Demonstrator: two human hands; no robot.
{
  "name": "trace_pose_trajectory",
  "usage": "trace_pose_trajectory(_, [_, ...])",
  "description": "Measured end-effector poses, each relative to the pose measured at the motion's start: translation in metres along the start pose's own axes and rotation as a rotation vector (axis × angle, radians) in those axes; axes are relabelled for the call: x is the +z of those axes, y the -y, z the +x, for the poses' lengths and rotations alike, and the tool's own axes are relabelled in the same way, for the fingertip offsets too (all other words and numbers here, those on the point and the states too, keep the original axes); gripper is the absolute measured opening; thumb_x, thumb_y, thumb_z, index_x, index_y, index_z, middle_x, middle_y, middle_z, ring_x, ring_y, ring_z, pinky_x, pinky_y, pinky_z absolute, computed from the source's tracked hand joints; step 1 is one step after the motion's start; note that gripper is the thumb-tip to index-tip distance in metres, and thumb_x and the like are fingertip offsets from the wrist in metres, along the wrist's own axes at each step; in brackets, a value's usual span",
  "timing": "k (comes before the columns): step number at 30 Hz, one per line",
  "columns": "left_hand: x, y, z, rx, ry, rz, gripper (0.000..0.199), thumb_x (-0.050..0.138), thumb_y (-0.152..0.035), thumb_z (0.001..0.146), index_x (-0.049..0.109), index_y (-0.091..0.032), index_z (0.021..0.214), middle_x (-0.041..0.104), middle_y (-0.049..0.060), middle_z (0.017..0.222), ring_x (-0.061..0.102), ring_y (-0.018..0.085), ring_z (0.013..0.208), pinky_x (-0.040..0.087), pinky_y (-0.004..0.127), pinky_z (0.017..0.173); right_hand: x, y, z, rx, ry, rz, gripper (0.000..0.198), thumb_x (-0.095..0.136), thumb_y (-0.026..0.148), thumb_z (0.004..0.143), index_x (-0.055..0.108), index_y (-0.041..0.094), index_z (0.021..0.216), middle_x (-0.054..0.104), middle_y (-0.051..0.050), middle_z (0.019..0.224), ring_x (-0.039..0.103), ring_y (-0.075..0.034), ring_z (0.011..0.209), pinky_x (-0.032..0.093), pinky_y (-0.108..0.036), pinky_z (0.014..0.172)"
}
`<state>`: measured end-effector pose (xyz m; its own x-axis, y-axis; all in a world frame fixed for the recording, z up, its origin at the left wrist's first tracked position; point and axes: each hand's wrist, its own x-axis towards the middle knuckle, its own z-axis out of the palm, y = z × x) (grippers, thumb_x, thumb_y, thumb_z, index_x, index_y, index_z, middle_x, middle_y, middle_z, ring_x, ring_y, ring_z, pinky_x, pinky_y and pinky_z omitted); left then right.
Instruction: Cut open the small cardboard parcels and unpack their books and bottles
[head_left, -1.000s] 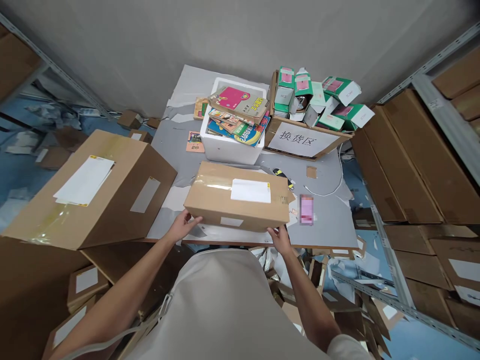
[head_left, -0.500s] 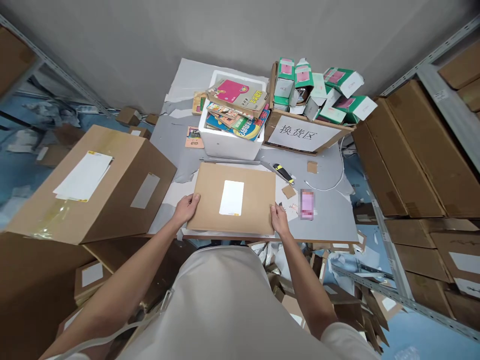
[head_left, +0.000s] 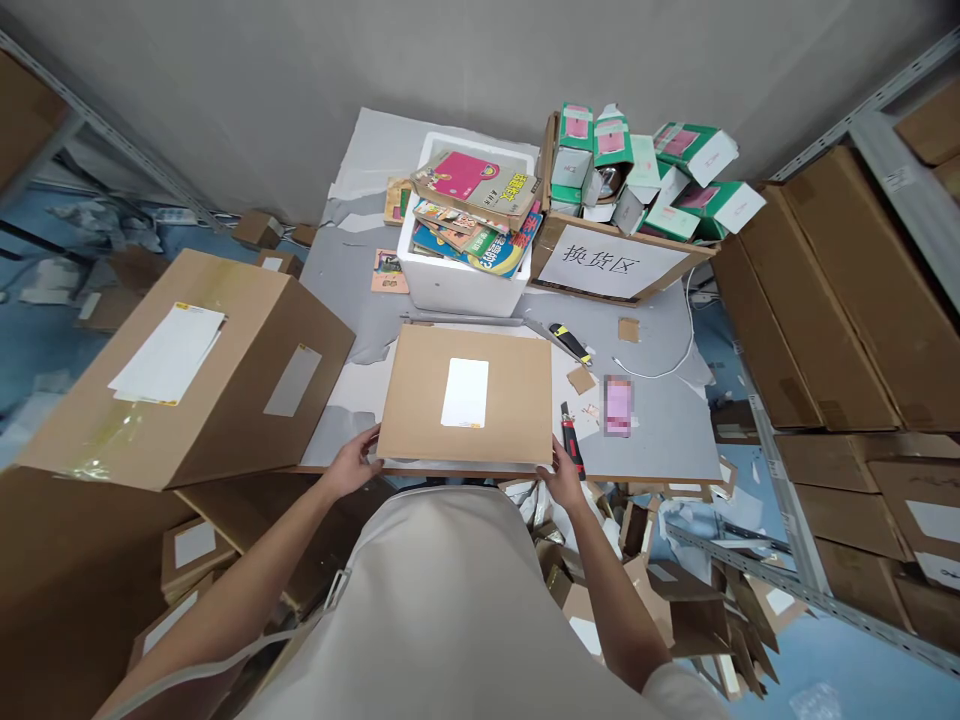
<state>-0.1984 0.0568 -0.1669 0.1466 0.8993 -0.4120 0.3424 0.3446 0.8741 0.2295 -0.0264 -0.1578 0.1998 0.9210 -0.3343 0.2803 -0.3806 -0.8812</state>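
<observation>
A flat cardboard box (head_left: 510, 400) with a white label (head_left: 465, 393) lies at the table's near edge, closed side up. My left hand (head_left: 352, 463) is at its near left corner, fingers along the side and thumb at the front. At the near right corner, my right hand (head_left: 561, 477) grips in the same way, its fingertips partly hidden by the box. Just right of that hand lies a red and black utility knife (head_left: 571, 442). A yellow and black utility knife (head_left: 571, 343) rests beyond the box's far right corner.
Behind the box stand a white foam box (head_left: 465, 294) of books and a carton (head_left: 551, 245) filled with green-and-white boxes. A large carton (head_left: 247, 350) sits at the left. A pink blurred item (head_left: 619, 405) and white cable (head_left: 664, 374) lie right. Shelving (head_left: 802, 540) flanks the table.
Both hands have slid toward me along the box's sides to its near corners. The red and black utility knife, hidden before, now shows beside my right hand. The box has barely moved.
</observation>
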Motion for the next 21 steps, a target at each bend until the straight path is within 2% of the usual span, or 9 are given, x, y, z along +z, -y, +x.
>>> trace_pose_trajectory(3, [0.006, -0.005, -0.011, 0.071, 0.034, 0.144, 0.075, 0.072, -0.049, 0.063, 0.056, -0.012, 0.126, 0.065, 0.019, 0.120, 0.060, 0.030, 0.114, 0.046, 0.046, 0.099, 0.008, 0.007, 0.001, -0.062, 0.019, -0.061, 0.078, 0.068, 0.029, 0.069, 0.042, 0.019, 0.142, 0.053, -0.014, 0.139, 0.053, -0.027, 0.126, 0.040, -0.047, 0.107])
trace_pose_trajectory(5, [0.011, -0.009, -0.016, 0.069, 0.034, 0.204, 0.070, 0.066, -0.056, 0.068, 0.059, -0.012, 0.122, 0.066, 0.019, 0.118, 0.061, 0.031, 0.111, 0.048, 0.046, 0.096, 0.012, 0.008, 0.004, -0.072, 0.020, -0.061, 0.073, 0.069, 0.029, 0.070, 0.047, 0.017, 0.138, 0.056, -0.015, 0.135, 0.053, -0.028, 0.124, 0.039, -0.047, 0.107])
trace_pose_trajectory(9, [0.019, -0.012, -0.021, 0.059, 0.043, 0.178, 0.072, 0.056, -0.066, 0.073, 0.058, -0.013, 0.122, 0.067, 0.016, 0.117, 0.061, 0.031, 0.112, 0.047, 0.045, 0.097, 0.015, 0.002, 0.007, -0.046, 0.043, 0.014, 0.063, 0.069, 0.033, 0.071, 0.054, 0.018, 0.130, 0.062, -0.013, 0.126, 0.054, -0.028, 0.122, 0.041, -0.048, 0.105])
trace_pose_trajectory(12, [0.015, -0.018, -0.021, 0.081, 0.029, 0.154, 0.071, 0.054, -0.069, 0.074, 0.059, -0.014, 0.118, 0.068, 0.015, 0.115, 0.061, 0.030, 0.113, 0.047, 0.043, 0.098, 0.011, 0.005, 0.006, -0.038, 0.068, 0.087, 0.059, 0.070, 0.036, 0.071, 0.057, 0.021, 0.126, 0.065, -0.011, 0.120, 0.059, -0.027, 0.114, 0.046, -0.046, 0.100])
trace_pose_trajectory(14, [0.008, -0.031, -0.020, 0.069, -0.014, 0.147, 0.069, 0.053, -0.071, 0.073, 0.060, -0.015, 0.113, 0.069, 0.014, 0.111, 0.063, 0.030, 0.107, 0.049, 0.043, 0.095, 0.006, 0.017, 0.006, -0.045, 0.054, 0.087, 0.051, 0.069, 0.040, 0.073, 0.060, 0.023, 0.120, 0.065, -0.010, 0.115, 0.061, -0.026, 0.107, 0.051, -0.043, 0.091])
trace_pose_trajectory(17, [-0.001, -0.062, -0.020, 0.058, -0.102, 0.118, 0.065, 0.053, -0.071, 0.072, 0.058, -0.016, 0.106, 0.069, 0.013, 0.105, 0.064, 0.028, 0.100, 0.052, 0.040, 0.088, -0.005, 0.046, 0.006, -0.103, -0.030, -0.035, 0.040, 0.062, 0.047, 0.079, 0.065, 0.021, 0.109, 0.064, -0.010, 0.106, 0.061, -0.024, 0.098, 0.053, -0.038, 0.080])
trace_pose_trajectory(21, [-0.002, -0.105, -0.021, 0.133, -0.203, 0.047, 0.066, 0.061, -0.066, 0.068, 0.053, -0.015, 0.109, 0.066, 0.014, 0.109, 0.063, 0.025, 0.102, 0.052, 0.034, 0.083, -0.016, 0.090, 0.005, -0.174, -0.199, -0.235, 0.042, 0.049, 0.052, 0.087, 0.067, 0.018, 0.103, 0.064, -0.009, 0.093, 0.058, -0.023, 0.088, 0.049, -0.038, 0.080])
